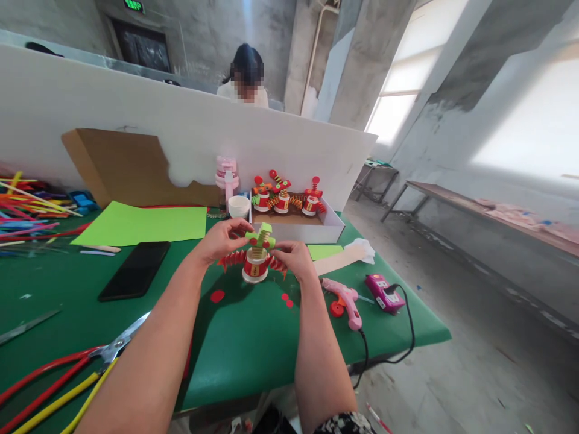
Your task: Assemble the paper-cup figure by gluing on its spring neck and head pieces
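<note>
A small paper-craft figure (256, 268) stands upright on the green table in front of me. It has a red-and-white cup body, red folded paper arms, and a light green folded-paper neck and head with green rolls at the sides. My left hand (224, 240) closes its fingertips on the green roll at the left. From the other side, my right hand (296, 259) pinches near the right end of the green part; the exact contact is partly hidden. A red paper disc (218, 296) and two smaller red dots (287, 300) lie in front of the figure.
Behind stands a white box (298, 231) with three similar figures, beside a white cup (239, 207) and pink bottle (227, 175). A pink glue gun (346, 300) lies right. Left are a phone (134, 270), scissors (118, 343) and green sheet (145, 223). Another person (246, 72) sits beyond the partition.
</note>
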`<state>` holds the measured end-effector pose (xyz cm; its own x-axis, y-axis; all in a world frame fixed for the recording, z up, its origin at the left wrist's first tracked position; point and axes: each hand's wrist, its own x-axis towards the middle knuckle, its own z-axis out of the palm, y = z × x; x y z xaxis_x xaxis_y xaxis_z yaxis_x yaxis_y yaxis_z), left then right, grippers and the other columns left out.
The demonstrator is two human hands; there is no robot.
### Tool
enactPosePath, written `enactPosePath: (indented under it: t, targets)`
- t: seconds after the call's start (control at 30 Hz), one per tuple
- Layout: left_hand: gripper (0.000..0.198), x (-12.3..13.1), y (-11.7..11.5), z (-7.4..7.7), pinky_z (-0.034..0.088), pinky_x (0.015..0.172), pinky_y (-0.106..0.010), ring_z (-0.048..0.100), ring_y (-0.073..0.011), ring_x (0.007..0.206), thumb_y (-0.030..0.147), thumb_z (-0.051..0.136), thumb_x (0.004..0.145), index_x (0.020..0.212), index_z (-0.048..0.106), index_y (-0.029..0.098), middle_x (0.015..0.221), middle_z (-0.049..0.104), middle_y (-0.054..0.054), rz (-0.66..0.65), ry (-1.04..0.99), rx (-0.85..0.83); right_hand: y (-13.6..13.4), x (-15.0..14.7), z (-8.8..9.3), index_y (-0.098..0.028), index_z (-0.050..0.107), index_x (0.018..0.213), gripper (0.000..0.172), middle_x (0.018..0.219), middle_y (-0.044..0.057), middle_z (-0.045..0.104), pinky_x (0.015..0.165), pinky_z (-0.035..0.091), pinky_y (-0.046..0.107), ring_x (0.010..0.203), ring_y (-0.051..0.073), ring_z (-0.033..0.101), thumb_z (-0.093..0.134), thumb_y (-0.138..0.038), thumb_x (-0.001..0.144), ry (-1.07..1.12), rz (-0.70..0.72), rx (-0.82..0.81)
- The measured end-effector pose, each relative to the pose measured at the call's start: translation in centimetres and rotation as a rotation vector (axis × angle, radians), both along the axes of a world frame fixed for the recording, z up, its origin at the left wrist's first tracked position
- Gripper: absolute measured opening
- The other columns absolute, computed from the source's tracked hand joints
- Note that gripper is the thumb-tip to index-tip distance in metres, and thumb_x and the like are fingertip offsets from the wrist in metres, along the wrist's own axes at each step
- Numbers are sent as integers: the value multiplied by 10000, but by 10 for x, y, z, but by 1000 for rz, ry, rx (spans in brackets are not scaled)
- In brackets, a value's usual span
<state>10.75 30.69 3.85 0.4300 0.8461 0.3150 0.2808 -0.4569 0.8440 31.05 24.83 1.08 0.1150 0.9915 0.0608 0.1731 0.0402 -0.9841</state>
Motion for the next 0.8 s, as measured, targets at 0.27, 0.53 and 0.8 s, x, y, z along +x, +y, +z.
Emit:
enactPosePath:
  t: [0.27,0.53,0.8]
  targets:
    - [306,1,0,-2,554,794,-403,692,-236,854,339,658,676,949,683,202,1027,753,-82,-13,-52,-7,2,2,-3,-156,780,858,272,465,-63,577,390,332,193,386,77,465,779,-342,659,51,-3,28]
    - [432,1,1,-5,557,856,-442,699,-280,1002,334,689,680,1094,654,212,1053,744,-95,-39,-94,-23,5,2,-4,-158,778,895,353,476,-64,573,417,327,197,407,71,440,816,-380,624,108,-36,40]
    - [570,0,2,-7,565,862,-456,694,-287,1034,346,724,677,1219,599,221,1118,725,-108,-44,-141,-70,6,3,-6,-149,773,931,408,475,-77,526,432,287,204,433,67,397,814,-407,617,128,-52,73]
